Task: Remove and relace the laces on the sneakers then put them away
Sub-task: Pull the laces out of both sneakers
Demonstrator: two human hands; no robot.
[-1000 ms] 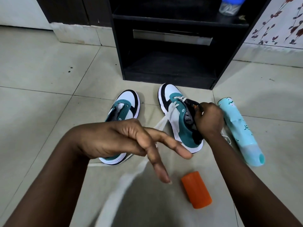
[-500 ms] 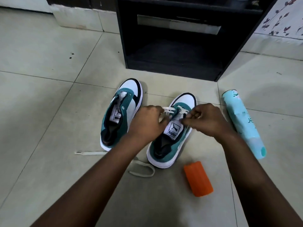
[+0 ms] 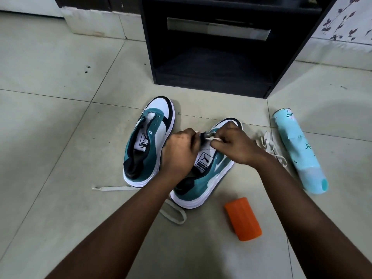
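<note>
**Teal suede, white lace, both hands at the eyelets**

Teal suede panels, smooth white toe caps and black trim make up both sneakers, which sit on thick ribbed white soles on the glossy pale floor tiles (image 3: 50,121). The left sneaker (image 3: 149,141) stands unlaced, tongue label showing. Just beside it, the right sneaker (image 3: 203,178) is worked on: the left hand (image 3: 181,152) curls its fingers at the lace row, and the right hand (image 3: 231,143) pinches the flat white shoelace (image 3: 216,139) near the upper eyelets. More of that woven lace lies heaped beside the right wrist, and a second loose lace (image 3: 173,214) loops flat on the tile under the left forearm.

A ribbed orange plastic cylinder (image 3: 243,220) lies near the heel. A pale blue spray can (image 3: 298,152) lies on its side further right. Ahead stands a black open-fronted cabinet (image 3: 213,57).

Compared with half a second ago, the hands have drawn closer together over the tongue, and lace now lies piled to the right of the shoe.
</note>
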